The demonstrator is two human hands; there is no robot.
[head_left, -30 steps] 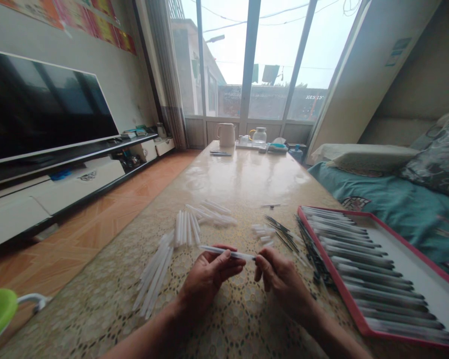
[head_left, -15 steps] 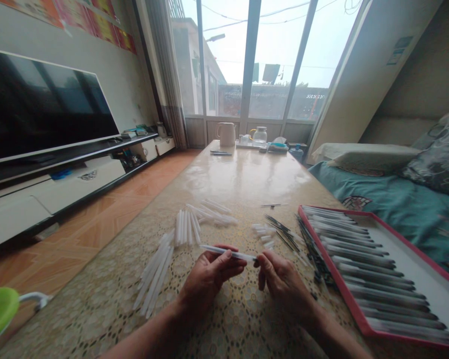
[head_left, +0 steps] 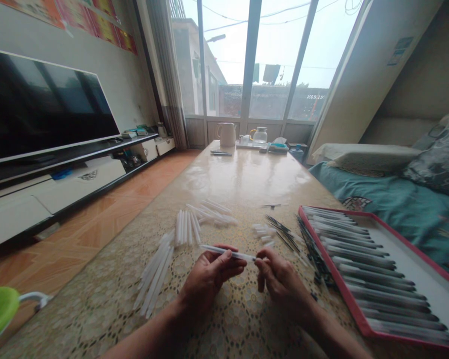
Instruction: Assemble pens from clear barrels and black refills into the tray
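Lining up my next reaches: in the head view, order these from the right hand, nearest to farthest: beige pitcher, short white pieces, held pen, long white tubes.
From the right hand:
1. Pen: at its fingertips.
2. Short white pieces: just beyond it.
3. Long white tubes: over to the left.
4. Beige pitcher: far end of the table.

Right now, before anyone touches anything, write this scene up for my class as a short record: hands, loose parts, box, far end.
Left hand: holds a pen between thumb and fingers
Right hand: fingers closed at the pen's dark end
Beyond left hand: loose white tubes
Beyond right hand: short white pieces, thin dark rods
Box: red-rimmed, holding a row of dark-ended pens
Far end of table: beige jug, glass pitcher
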